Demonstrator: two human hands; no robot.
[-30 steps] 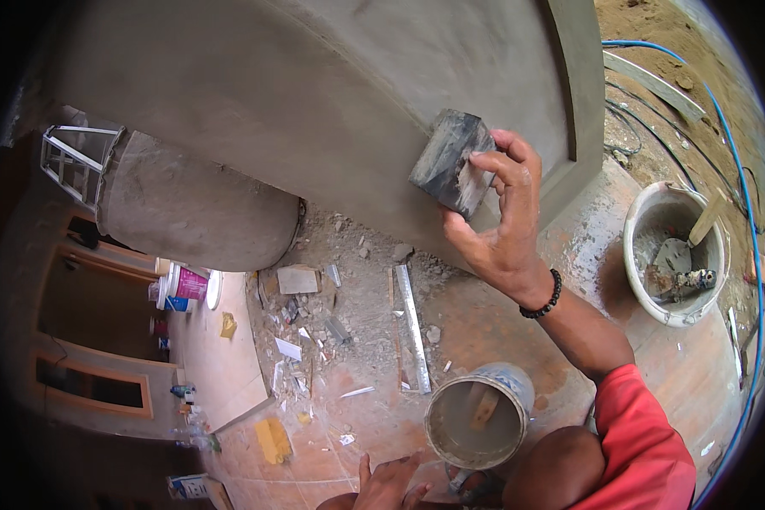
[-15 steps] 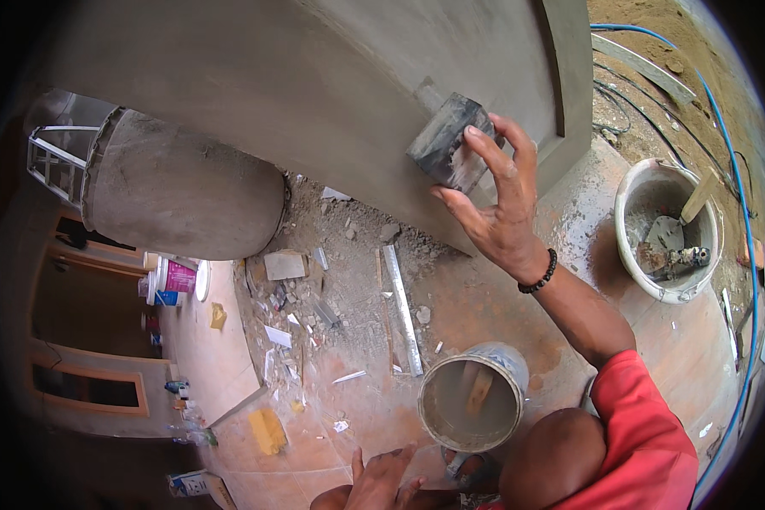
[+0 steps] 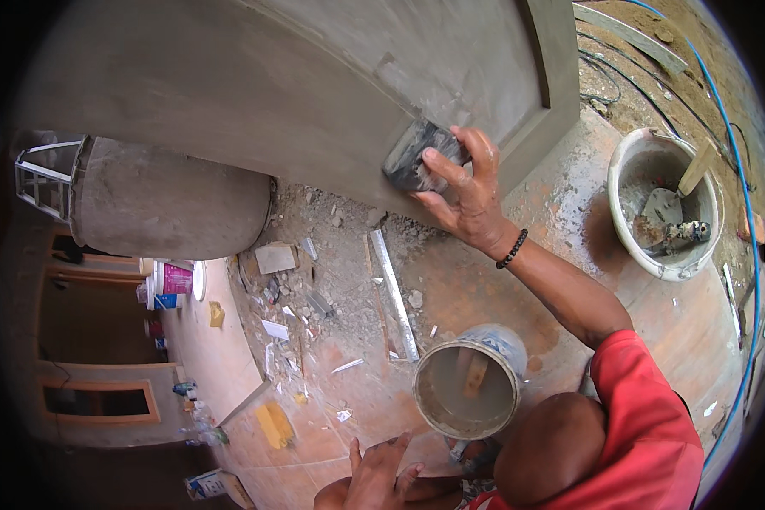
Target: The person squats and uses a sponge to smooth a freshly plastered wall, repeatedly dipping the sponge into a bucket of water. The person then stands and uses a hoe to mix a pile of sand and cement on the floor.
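Observation:
A dark grey, rectangular rubbing block (image 3: 418,159) lies against the smooth grey plastered surface (image 3: 314,102). My right hand (image 3: 467,189), with a beaded bracelet at the wrist, grips the block by its edges between thumb and fingers. Near the lower edge, my left hand (image 3: 381,469) holds nothing and its fingers are apart. Between my hands, a bucket (image 3: 512,357) of murky water stands on the floor with a wooden-handled tool in it. A paler patch (image 3: 391,72) and a faint line mark the plaster above the block.
At right, a white bucket (image 3: 618,217) holds a trowel and another tool. A blue hose (image 3: 733,153) curves beyond it. Rubble, a metal strip (image 3: 395,297) and a yellow sponge-like piece (image 3: 274,425) lie on the floor. A plastered round column (image 3: 174,200) is at left; paint pails (image 3: 174,280) stand farther off.
My right hand has slid the block down across the plaster, toward its lower edge and slightly left. The whole view has shifted a little. My left hand stays low and empty.

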